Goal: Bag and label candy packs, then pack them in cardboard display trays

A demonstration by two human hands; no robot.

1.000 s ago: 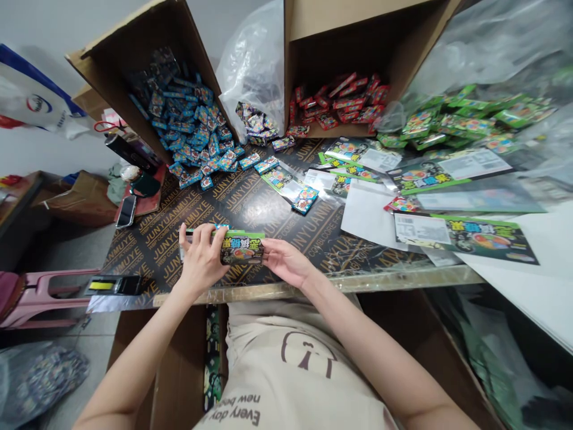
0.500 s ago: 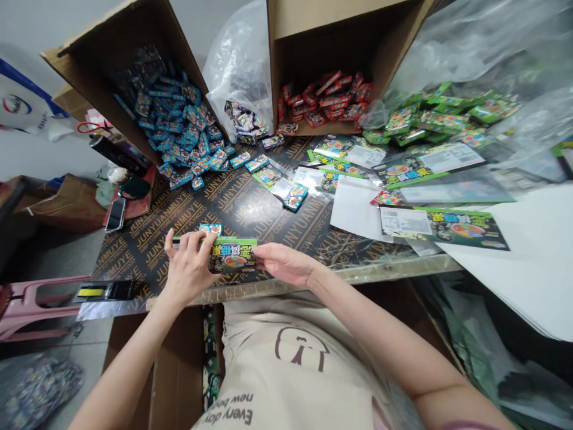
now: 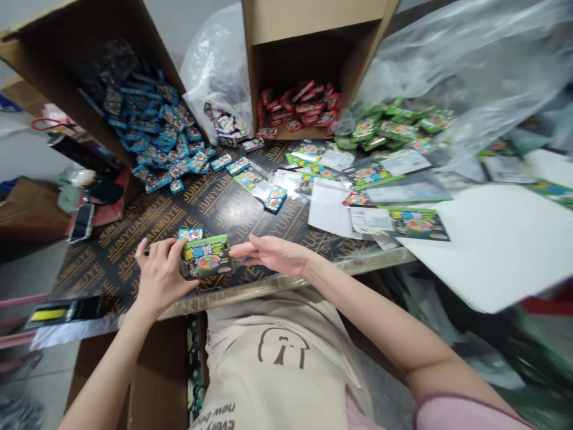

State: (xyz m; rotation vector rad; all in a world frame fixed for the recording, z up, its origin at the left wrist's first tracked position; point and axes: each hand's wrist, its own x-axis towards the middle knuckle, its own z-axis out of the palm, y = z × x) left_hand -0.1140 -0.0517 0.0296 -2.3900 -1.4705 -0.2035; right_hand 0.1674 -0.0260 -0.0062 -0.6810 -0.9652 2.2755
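A printed black-and-green candy packet is at the table's near edge, its left side in the grip of my left hand. The fingers lie over its left end and the thumb is along the lower edge. My right hand is at the packet's right end, fingers stretched out; whether the fingertips touch it I cannot tell. Just behind the packet lies a small blue candy box. Another blue candy box rests farther back, beside a flat printed packet.
Cartons hold blue boxes at left and red boxes in the middle. A plastic bag with purple packs stands between. Green packs, printed packets and white sheets lie right. A phone is left.
My right hand's fingers have loosened and straightened at the packet's right end. The packet has tilted, showing more of its face, still in my left hand. The camera view has shifted.
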